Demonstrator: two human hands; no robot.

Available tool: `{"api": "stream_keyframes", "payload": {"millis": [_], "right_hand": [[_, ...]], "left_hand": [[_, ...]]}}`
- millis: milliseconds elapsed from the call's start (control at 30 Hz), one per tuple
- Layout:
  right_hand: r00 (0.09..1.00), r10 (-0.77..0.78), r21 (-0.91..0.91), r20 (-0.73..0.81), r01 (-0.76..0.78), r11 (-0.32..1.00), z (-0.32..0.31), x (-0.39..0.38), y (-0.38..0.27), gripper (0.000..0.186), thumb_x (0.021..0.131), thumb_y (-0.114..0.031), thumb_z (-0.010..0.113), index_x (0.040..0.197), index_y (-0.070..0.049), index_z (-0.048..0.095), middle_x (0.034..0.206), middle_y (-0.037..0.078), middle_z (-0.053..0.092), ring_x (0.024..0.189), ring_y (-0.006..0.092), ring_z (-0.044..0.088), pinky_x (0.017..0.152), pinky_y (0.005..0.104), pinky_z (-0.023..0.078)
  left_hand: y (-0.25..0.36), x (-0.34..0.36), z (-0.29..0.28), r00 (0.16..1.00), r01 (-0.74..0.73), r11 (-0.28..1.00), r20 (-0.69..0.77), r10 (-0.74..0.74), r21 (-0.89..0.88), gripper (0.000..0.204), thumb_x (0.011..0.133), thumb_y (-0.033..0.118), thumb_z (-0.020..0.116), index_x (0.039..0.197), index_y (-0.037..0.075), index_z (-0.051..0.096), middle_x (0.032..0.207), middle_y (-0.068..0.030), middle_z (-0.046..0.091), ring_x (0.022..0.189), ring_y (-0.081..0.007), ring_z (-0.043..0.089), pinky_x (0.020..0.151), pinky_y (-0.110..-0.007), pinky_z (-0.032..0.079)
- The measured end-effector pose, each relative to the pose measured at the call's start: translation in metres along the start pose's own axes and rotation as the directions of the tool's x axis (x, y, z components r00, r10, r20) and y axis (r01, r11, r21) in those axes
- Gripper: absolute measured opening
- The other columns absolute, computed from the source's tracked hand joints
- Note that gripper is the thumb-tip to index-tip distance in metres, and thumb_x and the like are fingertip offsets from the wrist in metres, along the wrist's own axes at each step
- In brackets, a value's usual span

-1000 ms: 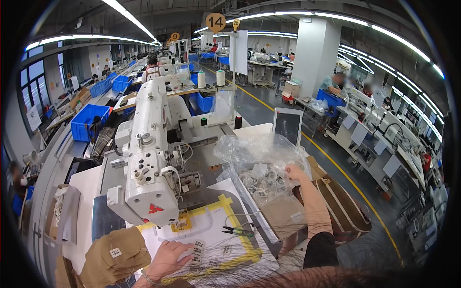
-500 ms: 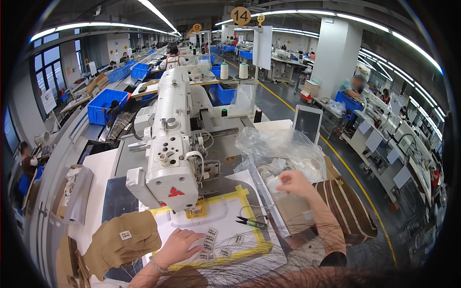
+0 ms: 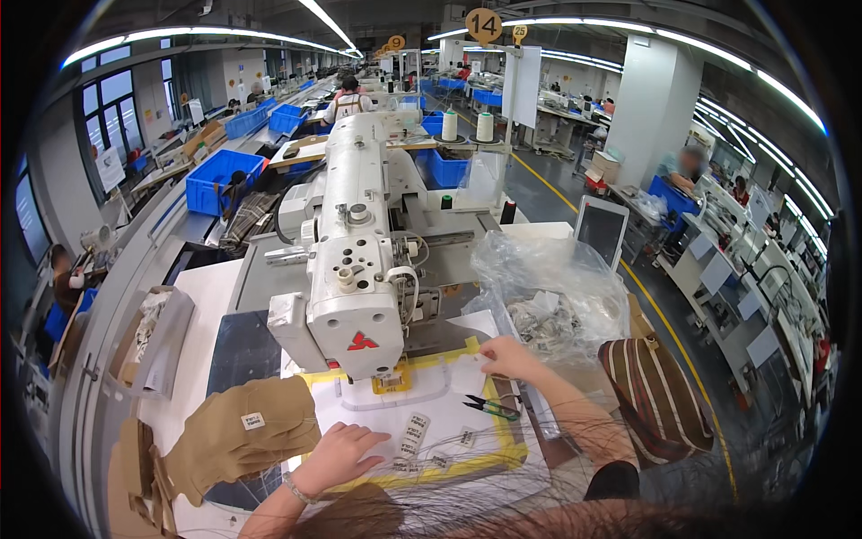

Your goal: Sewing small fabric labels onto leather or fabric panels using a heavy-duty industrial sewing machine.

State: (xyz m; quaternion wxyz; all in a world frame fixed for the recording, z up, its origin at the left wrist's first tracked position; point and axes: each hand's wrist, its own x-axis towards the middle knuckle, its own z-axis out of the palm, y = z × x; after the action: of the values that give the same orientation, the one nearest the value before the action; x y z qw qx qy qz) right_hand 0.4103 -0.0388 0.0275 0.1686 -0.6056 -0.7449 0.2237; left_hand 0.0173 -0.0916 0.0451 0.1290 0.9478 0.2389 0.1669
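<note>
The main change I see is in my right hand (image 3: 509, 359): a second ago it was in the clear bag (image 3: 561, 256), half a second ago it was over the bag's near edge, and now it is over the far right of the white sheet (image 3: 456, 375). By my reading, the reach into the bag is over, and both hands are now at the sheet, with the bag left untouched at one o'clock from the right hand. The right fingers are drawn together at the tips; whether they pinch a label, I cannot tell against the white.

My left hand (image 3: 334, 455) keeps much the same place, low on the sheet at nine o'clock from the column of labels (image 3: 413, 433). Its fingers are loosely spread and hold nothing I can see, their tips just beside the column but apart from it. A few loose labels (image 3: 467, 438) lie at three to four o'clock of that column, inside the yellow tape (image 3: 512, 455).

From the column, the snips (image 3: 492, 408) lie between two and three o'clock, and the machine's head (image 3: 355, 310) stands at eleven. The brown cloth (image 3: 224, 440), with one label on top, lies at nine, beyond the left hand.
</note>
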Motion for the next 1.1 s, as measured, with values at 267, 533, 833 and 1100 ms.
{"api": "stream_keyframes", "payload": {"millis": [267,533,833,1100], "right_hand": [[0.971,0.129,0.318,-0.201,-0.06,0.946,-0.019,-0.027,-0.005,0.017,0.078,-0.005,0.063,0.094,0.0,0.066,0.082,0.007,0.067,0.071,0.0105,0.063,0.063,0.0251,0.048],[0.949,0.307,0.625,-0.069,-0.199,0.755,-0.001,-0.036,-0.047,0.011,0.085,-0.006,0.064,0.094,0.001,0.063,0.076,0.005,0.065,0.06,0.0073,0.06,0.052,0.0226,0.045],[0.994,0.053,0.795,0.1,-0.112,0.596,0.083,-0.03,-0.117,0.017,0.088,-0.016,0.069,0.089,0.001,0.063,0.067,0.0,0.058,0.051,0.0056,0.051,0.046,0.0221,0.04],[0.999,-0.001,0.825,0.054,-0.044,0.564,0.099,-0.017,-0.115,0.018,0.088,-0.016,0.069,0.089,0.001,0.064,0.071,-0.001,0.059,0.059,0.0044,0.052,0.051,0.0209,0.041]], "left_hand": [[-0.011,-0.011,-0.007,0.993,0.119,0.991,-0.012,-0.119,0.063,0.036,0.081,0.026,0.07,0.114,0.013,0.063,0.088,-0.0034,0.065,0.081,-0.0219,0.062,0.075,-0.035,0.044],[-0.017,-0.002,-0.004,0.973,0.228,0.969,-0.016,-0.23,-0.091,0.032,0.082,0.023,0.07,0.112,0.012,0.065,0.091,-0.0048,0.067,0.084,-0.0218,0.064,0.076,-0.035,0.044],[-0.005,0.052,0.015,0.96,0.131,0.847,-0.147,-0.238,-0.516,0.04,0.081,0.021,0.073,0.117,0.006,0.062,0.097,-0.0106,0.067,0.085,-0.0245,0.063,0.078,-0.034,0.05],[-0.02,0.059,0.035,0.892,0.292,0.617,-0.025,-0.451,-0.731,0.021,0.082,0.01,0.073,0.101,0.003,0.07,0.095,-0.0024,0.069,0.075,-0.0087,0.056,0.07,-0.024,0.047]]}}
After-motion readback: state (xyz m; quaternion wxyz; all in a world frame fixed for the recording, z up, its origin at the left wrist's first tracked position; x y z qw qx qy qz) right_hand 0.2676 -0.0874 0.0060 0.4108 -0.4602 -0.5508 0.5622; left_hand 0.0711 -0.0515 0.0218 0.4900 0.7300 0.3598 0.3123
